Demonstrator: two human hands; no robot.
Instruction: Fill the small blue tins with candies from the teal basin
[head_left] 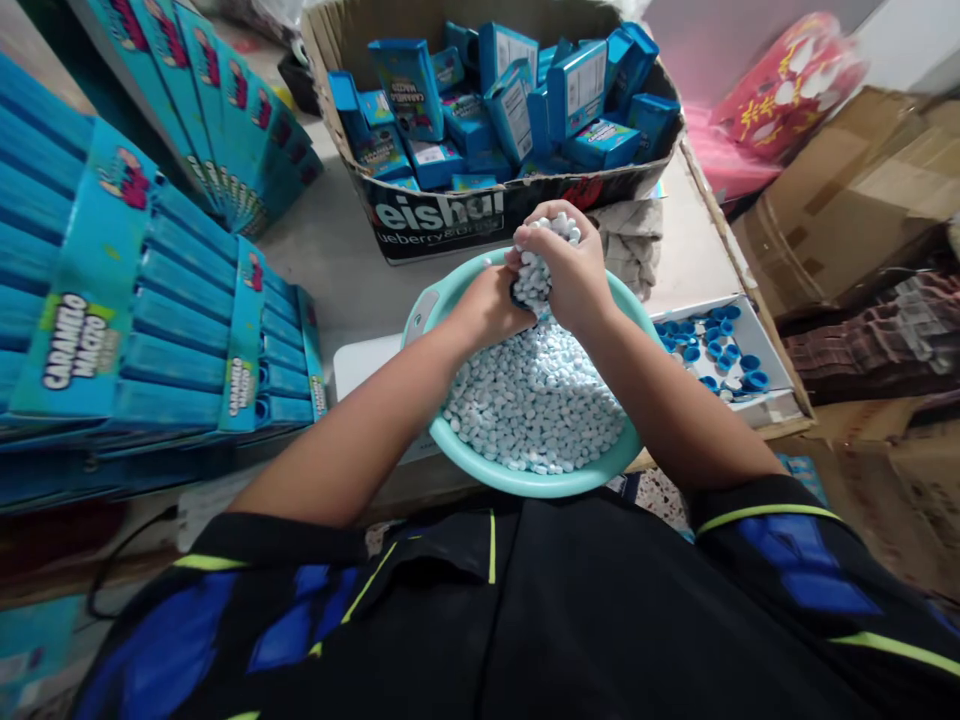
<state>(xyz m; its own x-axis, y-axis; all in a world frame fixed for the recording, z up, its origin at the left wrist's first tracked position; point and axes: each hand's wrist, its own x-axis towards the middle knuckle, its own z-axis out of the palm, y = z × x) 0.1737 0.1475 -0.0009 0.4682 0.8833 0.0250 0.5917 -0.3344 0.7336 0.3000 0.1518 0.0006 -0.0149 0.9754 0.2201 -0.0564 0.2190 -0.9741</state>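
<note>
A turquoise plastic basin (484,472) holds a heap of small white and pale blue candies (536,410). Over its far side my right hand (574,275) is closed around a handful of the candies, some of which show between the thumb and fingers. Right beside it, my left hand (491,303) curls around something with a dark edge, mostly hidden under candies. The two hands almost touch, and candies fill the gap between them.
Behind the basin stands an open cardboard box (442,215) full of small blue candy packs (517,110). Blue display cartons (187,320) are stacked at left. At right, a white tray (772,405) holds blue caps (724,350), near brown cardboard boxes (832,210) and a folded cloth (630,240).
</note>
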